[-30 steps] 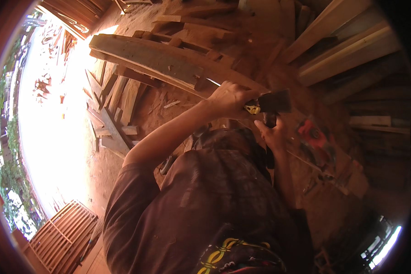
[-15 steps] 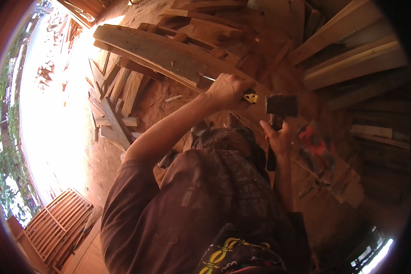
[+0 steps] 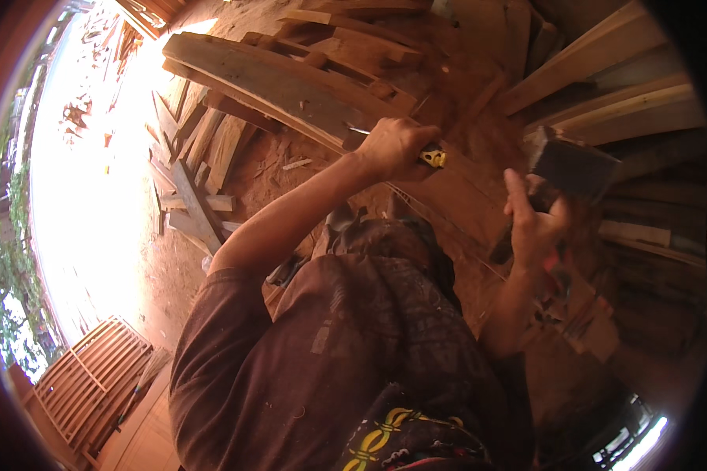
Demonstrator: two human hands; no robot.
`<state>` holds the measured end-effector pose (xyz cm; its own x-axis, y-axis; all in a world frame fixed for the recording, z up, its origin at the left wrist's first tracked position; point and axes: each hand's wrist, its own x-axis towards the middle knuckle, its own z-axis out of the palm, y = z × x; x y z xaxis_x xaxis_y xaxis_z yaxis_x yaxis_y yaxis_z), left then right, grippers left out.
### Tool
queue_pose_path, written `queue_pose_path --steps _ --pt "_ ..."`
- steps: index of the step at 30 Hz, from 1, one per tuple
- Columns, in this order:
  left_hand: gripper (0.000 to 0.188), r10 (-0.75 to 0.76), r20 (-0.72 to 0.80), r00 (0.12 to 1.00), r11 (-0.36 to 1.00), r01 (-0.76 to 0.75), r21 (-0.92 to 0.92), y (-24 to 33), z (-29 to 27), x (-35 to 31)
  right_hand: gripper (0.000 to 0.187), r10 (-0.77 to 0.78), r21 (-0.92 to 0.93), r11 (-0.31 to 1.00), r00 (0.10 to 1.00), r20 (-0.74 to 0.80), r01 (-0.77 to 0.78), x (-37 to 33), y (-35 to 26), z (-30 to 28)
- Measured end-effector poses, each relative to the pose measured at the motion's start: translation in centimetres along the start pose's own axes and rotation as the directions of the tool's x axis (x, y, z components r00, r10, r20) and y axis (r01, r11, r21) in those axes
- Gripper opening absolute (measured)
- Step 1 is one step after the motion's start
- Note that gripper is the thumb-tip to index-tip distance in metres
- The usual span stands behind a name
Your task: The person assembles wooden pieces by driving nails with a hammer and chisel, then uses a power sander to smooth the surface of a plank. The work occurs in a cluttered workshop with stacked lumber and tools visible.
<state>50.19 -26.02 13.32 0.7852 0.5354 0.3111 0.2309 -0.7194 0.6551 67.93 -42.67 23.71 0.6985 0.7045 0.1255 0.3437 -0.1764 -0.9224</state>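
My left hand [image 3: 395, 147] is closed around a chisel [image 3: 433, 158] with a yellow and black handle. Its thin metal blade pokes out on the left side of the fist, at a long wooden beam [image 3: 251, 82]. To the right, my right hand [image 3: 536, 228] grips the handle of a mallet [image 3: 577, 168] with a dark, blocky head, its index finger stretched along it. The mallet head is held apart from the chisel's handle end. Part of the mallet handle is hidden by the hand.
A red tool [image 3: 556, 273], partly hidden, lies beyond my right forearm on the work surface. Scrap wood [image 3: 199, 206] is piled at the left, and thick planks [image 3: 632, 114] stand at the far right. A slatted wooden frame [image 3: 94, 381] sits at lower left.
My right hand has swung the mallet to the right, away from the chisel. My left hand and the chisel have stayed almost in place.
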Motion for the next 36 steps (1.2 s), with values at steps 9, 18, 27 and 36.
queue_pose_path --steps 9,18,27,36 --pt "0.023 -0.025 -0.067 0.997 0.995 0.019 -0.096 0.2 -0.4 0.0 0.031 -0.264 -0.061 0.963 0.963 -0.044 0.262 1.6 -5.3 -1.2" --pt "0.017 -0.054 -0.193 0.98 0.96 -0.003 -0.281 -0.2 -1.5 0.4 0.013 -0.536 -0.345 0.752 0.825 0.177 0.563 -0.8 -4.2 2.8" --pt "0.016 -0.128 -0.101 0.987 0.942 0.089 -0.324 -0.4 -2.9 -0.7 0.021 -0.592 -0.285 0.757 0.802 0.081 0.588 0.8 -6.1 1.1" --pt "0.019 -0.077 -0.045 0.996 0.911 0.051 -0.408 -1.1 -3.8 -1.8 0.029 -0.193 -0.309 0.895 0.904 0.382 0.322 0.1 4.3 4.5"
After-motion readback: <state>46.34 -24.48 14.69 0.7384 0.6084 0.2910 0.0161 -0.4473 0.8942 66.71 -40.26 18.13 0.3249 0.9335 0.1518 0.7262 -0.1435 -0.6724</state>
